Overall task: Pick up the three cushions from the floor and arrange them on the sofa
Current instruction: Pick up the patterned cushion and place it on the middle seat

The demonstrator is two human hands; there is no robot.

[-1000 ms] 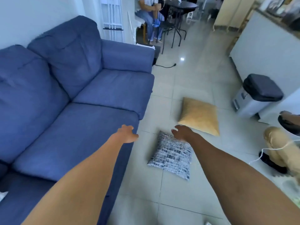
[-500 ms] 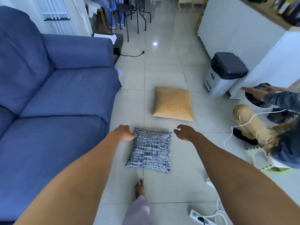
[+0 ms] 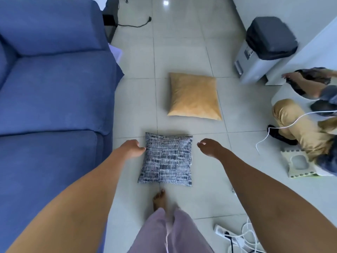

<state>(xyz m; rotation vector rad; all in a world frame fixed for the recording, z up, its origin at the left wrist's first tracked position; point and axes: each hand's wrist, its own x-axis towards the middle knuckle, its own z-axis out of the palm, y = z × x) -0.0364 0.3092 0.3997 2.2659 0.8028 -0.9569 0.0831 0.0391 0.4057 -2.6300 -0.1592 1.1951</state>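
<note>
A black-and-white patterned cushion lies flat on the tiled floor in front of my feet. My left hand reaches down at its upper left corner, fingers curled and touching the edge. My right hand hovers just off its upper right corner, fingers apart, holding nothing. A mustard-yellow cushion lies flat on the floor farther ahead. The blue sofa fills the left side, its seats bare. A third cushion is not in view.
A grey pedal bin stands at the far right by a white counter. A person sits on the floor at right with a white cable. A power strip with cords lies near my right leg. My bare foot stands behind the patterned cushion.
My view has tilted down and I have stepped closer. Both hands have dropped to the two upper corners of the patterned cushion, the left one now touching its edge.
</note>
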